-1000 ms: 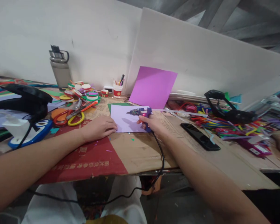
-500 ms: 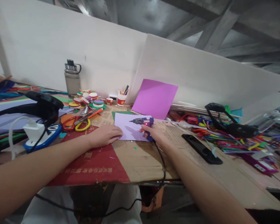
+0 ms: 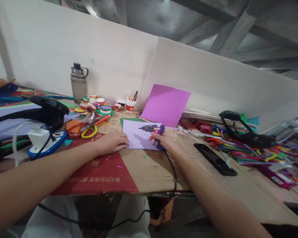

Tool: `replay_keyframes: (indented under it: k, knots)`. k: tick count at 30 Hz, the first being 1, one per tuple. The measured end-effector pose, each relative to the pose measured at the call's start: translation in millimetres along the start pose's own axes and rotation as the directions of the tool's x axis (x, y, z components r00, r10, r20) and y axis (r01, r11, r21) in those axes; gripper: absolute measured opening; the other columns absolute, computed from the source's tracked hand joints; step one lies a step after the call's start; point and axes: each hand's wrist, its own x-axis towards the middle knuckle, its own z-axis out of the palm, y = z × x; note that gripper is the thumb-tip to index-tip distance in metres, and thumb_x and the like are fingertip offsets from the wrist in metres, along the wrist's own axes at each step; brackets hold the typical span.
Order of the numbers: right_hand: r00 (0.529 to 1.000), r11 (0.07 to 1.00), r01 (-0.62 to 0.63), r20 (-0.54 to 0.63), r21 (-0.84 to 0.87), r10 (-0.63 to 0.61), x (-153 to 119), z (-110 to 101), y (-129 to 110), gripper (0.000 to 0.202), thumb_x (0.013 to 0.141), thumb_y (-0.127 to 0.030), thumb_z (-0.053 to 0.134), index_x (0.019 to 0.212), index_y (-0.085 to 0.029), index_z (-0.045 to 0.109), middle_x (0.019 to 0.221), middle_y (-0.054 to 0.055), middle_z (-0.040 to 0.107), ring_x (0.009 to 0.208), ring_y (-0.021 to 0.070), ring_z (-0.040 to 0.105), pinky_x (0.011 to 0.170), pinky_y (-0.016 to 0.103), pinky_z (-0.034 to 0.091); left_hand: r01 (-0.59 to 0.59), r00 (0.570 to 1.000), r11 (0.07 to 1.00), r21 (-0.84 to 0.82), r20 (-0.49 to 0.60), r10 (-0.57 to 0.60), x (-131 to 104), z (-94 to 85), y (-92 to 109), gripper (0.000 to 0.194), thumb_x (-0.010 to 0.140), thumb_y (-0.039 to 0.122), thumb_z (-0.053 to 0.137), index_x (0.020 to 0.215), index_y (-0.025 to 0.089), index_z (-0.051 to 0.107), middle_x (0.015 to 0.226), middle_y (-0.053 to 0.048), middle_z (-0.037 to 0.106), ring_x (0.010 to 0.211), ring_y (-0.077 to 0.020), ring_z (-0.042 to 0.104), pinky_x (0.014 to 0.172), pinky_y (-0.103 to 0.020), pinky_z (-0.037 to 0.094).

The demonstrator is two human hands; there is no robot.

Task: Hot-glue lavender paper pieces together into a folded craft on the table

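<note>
My right hand [image 3: 162, 139] is wrapped round a dark blue glue gun [image 3: 151, 129] with a small red light. The nozzle points left, above a pale purple sheet [image 3: 136, 140] lying on the cardboard. A clear glue stick runs out from the back of the gun, and its black cord hangs down past the table's front edge. My left hand [image 3: 113, 142] rests palm down at the sheet's lower left edge, its fingers close together with nothing visible in them.
Scissors [image 3: 89, 130], paper rings [image 3: 105, 110] and a water bottle [image 3: 78, 86] stand back left. A brighter purple sheet [image 3: 166, 104] leans on the board behind. At right are a black phone [image 3: 215, 158] and many pipe cleaners [image 3: 245, 150]; a blue power strip [image 3: 57, 140] lies left.
My left hand has shifted slightly left along the edge of the pale purple sheet. The glue gun stays in my right hand, and the camera view has moved a little.
</note>
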Motion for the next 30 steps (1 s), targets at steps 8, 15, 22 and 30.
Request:
replay_keyframes:
  k: [8, 15, 22, 30]
  knots:
    - [0.999, 0.992, 0.05, 0.017, -0.118, -0.048, -15, -6, -21, 0.037, 0.075, -0.05, 0.062, 0.072, -0.014, 0.067, 0.05, -0.001, 0.051, 0.045, 0.0088, 0.04, 0.046, 0.023, 0.029, 0.228, 0.972, 0.941, -0.25, 0.008, -0.234, 3, -1.1, -13, 0.022, 0.084, 0.036, 0.06, 0.08, 0.017, 0.071, 0.097, -0.007, 0.069, 0.088, -0.0159, 0.062, 0.079, -0.027, 0.047]
    - [0.966, 0.938, 0.184, 0.232, -0.295, -0.117, -31, -11, -40, 0.036, 0.08, -0.049, 0.06, 0.069, -0.016, 0.068, 0.055, 0.001, 0.052, 0.051, 0.0098, 0.041, 0.047, 0.023, 0.029, 0.283, 0.959, 0.921, -0.269, 0.076, -0.272, 4, -2.7, -19, 0.026, 0.085, 0.039, 0.057, 0.08, 0.017, 0.069, 0.101, -0.005, 0.069, 0.091, -0.0146, 0.061, 0.083, -0.026, 0.046]
    - [0.955, 0.856, 0.218, 0.284, -0.469, -0.087, -37, -3, -40, 0.03, 0.079, -0.043, 0.061, 0.064, -0.018, 0.068, 0.058, 0.002, 0.058, 0.051, 0.0121, 0.047, 0.049, 0.025, 0.035, 0.28, 0.958, 0.934, -0.221, 0.12, -0.259, 6, -7.2, -17, 0.024, 0.087, 0.036, 0.053, 0.087, 0.019, 0.07, 0.103, -0.003, 0.069, 0.095, -0.0142, 0.061, 0.086, -0.025, 0.045]
    - [0.946, 0.853, 0.238, 0.311, -0.464, -0.094, -38, 7, -23, 0.03, 0.079, -0.048, 0.063, 0.077, -0.018, 0.066, 0.066, 0.003, 0.064, 0.056, 0.0144, 0.052, 0.05, 0.026, 0.038, 0.312, 0.947, 0.926, -0.214, 0.144, -0.286, 6, -8.7, -18, 0.025, 0.086, 0.037, 0.054, 0.083, 0.019, 0.071, 0.105, -0.002, 0.068, 0.094, -0.015, 0.061, 0.084, -0.025, 0.045]
